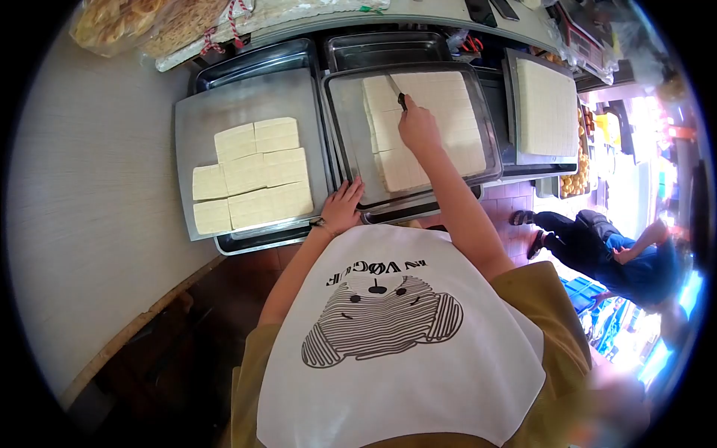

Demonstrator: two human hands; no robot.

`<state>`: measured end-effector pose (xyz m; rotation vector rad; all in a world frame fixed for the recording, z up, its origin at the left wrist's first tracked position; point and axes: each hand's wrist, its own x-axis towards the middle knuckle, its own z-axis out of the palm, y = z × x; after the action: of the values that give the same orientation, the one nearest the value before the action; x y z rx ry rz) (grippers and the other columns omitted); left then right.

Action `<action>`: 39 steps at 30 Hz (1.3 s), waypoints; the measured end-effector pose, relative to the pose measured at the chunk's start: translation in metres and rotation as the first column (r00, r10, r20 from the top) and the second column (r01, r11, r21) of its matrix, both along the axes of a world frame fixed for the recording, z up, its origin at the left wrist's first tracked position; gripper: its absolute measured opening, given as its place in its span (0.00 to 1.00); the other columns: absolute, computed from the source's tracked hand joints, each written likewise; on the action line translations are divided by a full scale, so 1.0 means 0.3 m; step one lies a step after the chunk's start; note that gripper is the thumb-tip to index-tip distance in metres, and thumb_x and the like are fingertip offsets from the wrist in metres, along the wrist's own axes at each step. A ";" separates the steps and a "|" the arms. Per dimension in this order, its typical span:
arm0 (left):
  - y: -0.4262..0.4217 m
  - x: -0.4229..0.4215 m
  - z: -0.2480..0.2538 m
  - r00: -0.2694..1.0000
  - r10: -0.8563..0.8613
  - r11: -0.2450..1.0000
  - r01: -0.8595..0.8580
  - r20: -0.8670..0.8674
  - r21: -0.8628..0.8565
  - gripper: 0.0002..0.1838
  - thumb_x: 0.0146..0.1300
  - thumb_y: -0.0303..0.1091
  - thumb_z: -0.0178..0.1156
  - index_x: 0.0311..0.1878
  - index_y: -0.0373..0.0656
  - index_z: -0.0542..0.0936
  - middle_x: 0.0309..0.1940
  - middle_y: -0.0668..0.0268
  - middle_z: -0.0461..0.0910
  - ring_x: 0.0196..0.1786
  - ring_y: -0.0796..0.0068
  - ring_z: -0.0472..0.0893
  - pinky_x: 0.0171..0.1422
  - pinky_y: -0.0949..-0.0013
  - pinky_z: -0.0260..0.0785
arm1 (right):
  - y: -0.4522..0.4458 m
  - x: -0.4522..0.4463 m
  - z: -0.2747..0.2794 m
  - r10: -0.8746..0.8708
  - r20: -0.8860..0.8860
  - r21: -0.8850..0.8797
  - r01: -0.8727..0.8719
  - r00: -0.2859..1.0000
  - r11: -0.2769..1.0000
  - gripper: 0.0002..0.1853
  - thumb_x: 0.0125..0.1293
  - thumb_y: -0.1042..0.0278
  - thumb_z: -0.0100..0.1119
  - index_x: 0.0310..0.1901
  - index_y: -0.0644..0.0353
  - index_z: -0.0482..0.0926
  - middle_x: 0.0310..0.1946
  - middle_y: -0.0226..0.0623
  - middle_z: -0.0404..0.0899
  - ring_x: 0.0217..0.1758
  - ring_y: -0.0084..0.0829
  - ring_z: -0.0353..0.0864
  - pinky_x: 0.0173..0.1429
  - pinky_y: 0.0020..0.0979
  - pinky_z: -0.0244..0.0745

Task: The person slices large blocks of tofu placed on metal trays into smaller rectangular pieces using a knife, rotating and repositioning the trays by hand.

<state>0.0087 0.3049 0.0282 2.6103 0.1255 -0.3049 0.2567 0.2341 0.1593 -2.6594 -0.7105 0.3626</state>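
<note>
My right hand [420,128] is closed round the dark handle of a knife [396,88], whose blade lies over the far left part of a large tofu slab [433,142]. Cut lines run across that slab, which sits in a metal tray [347,142]. My left hand [344,204] rests with fingers spread at the near left corner of this tray, between it and the flat metal sheet on the left. Several cut blocks of tofu [261,179] lie on that sheet [198,142].
Another tofu slab [547,108] stands on a board at the right. Behind the trays runs a counter [314,26] with bagged food [142,26] and phones [480,11]. A pale wall panel [89,187] borders the left. Another person [597,243] is in the passage at the right.
</note>
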 end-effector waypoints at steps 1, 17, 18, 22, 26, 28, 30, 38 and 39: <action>0.002 -0.002 -0.006 1.000 0.001 1.000 -0.001 0.000 -0.011 0.41 0.53 0.39 0.58 0.71 0.50 0.55 0.75 0.67 0.46 0.72 0.59 0.56 0.65 0.53 0.60 | 0.000 0.000 -0.001 0.001 -0.001 0.000 -0.001 1.000 1.000 0.23 0.62 0.71 0.46 0.60 0.65 0.68 0.35 0.58 0.79 0.41 0.54 0.80 0.46 0.48 0.75; 0.011 -0.004 -0.035 1.000 0.010 0.998 -0.011 -0.025 -0.062 0.41 0.53 0.39 0.58 0.72 0.54 0.54 0.75 0.70 0.45 0.73 0.60 0.55 0.62 0.55 0.62 | 0.002 0.022 -0.022 0.041 -0.019 -0.081 -0.043 0.999 0.996 0.25 0.61 0.73 0.44 0.61 0.64 0.67 0.35 0.59 0.79 0.41 0.54 0.80 0.46 0.49 0.75; 0.011 -0.005 -0.035 1.000 0.010 0.998 -0.012 -0.029 -0.058 0.41 0.53 0.39 0.58 0.72 0.54 0.55 0.75 0.70 0.45 0.73 0.60 0.55 0.62 0.55 0.62 | 0.002 0.020 -0.021 0.040 -0.025 -0.089 -0.042 0.999 0.995 0.25 0.60 0.73 0.44 0.61 0.64 0.67 0.35 0.59 0.79 0.41 0.54 0.80 0.46 0.49 0.75; 0.019 -0.002 -0.059 0.997 -0.024 0.995 0.018 -0.071 -0.095 0.45 0.54 0.41 0.60 0.74 0.55 0.49 0.76 0.68 0.40 0.74 0.56 0.52 0.64 0.49 0.60 | -0.013 0.006 -0.023 0.039 -0.042 -0.118 -0.043 0.998 0.992 0.25 0.60 0.74 0.44 0.62 0.63 0.66 0.35 0.58 0.79 0.41 0.54 0.81 0.46 0.49 0.75; 0.021 0.001 -0.055 0.995 -0.028 0.996 0.020 -0.091 -0.089 0.45 0.54 0.41 0.60 0.74 0.55 0.49 0.76 0.68 0.41 0.74 0.56 0.53 0.63 0.50 0.60 | -0.037 -0.009 -0.042 0.051 -0.046 -0.129 -0.056 0.998 0.990 0.26 0.60 0.75 0.43 0.63 0.62 0.64 0.34 0.57 0.79 0.41 0.54 0.81 0.46 0.49 0.76; 0.019 0.002 -0.050 0.994 -0.030 0.997 0.023 -0.102 -0.076 0.45 0.54 0.42 0.60 0.74 0.55 0.49 0.76 0.68 0.41 0.74 0.57 0.53 0.63 0.50 0.60 | -0.049 -0.016 -0.049 0.053 -0.049 -0.133 -0.059 0.997 0.989 0.26 0.60 0.75 0.43 0.64 0.62 0.64 0.34 0.57 0.79 0.41 0.54 0.81 0.46 0.49 0.76; 0.018 -0.001 -0.049 0.995 -0.029 0.998 0.023 -0.095 -0.061 0.45 0.54 0.42 0.60 0.74 0.55 0.49 0.76 0.68 0.41 0.74 0.57 0.52 0.64 0.50 0.60 | -0.060 -0.024 -0.054 0.050 -0.049 -0.136 -0.056 0.998 0.989 0.26 0.60 0.75 0.43 0.64 0.61 0.63 0.34 0.57 0.79 0.41 0.54 0.80 0.46 0.49 0.76; 0.018 0.005 -0.036 0.995 -0.016 0.998 0.009 -0.100 -0.070 0.43 0.53 0.41 0.59 0.72 0.55 0.53 0.76 0.70 0.42 0.74 0.60 0.52 0.63 0.52 0.60 | -0.114 -0.060 -0.085 0.054 -0.001 -0.089 -0.054 0.999 0.995 0.22 0.64 0.70 0.47 0.61 0.60 0.67 0.29 0.57 0.78 0.36 0.55 0.79 0.41 0.52 0.73; 0.018 0.001 -0.044 0.998 -0.007 0.998 0.003 -0.060 -0.063 0.42 0.52 0.41 0.59 0.72 0.55 0.55 0.75 0.71 0.44 0.73 0.61 0.54 0.62 0.53 0.62 | -0.120 -0.068 -0.083 0.054 -0.001 -0.094 -0.054 0.999 0.994 0.22 0.64 0.70 0.47 0.61 0.60 0.67 0.29 0.57 0.78 0.36 0.55 0.79 0.41 0.52 0.73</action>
<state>0.0091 0.3103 0.0149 2.5400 0.1281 -0.3833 0.2362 0.1981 0.1346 -2.7325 -0.7854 0.4189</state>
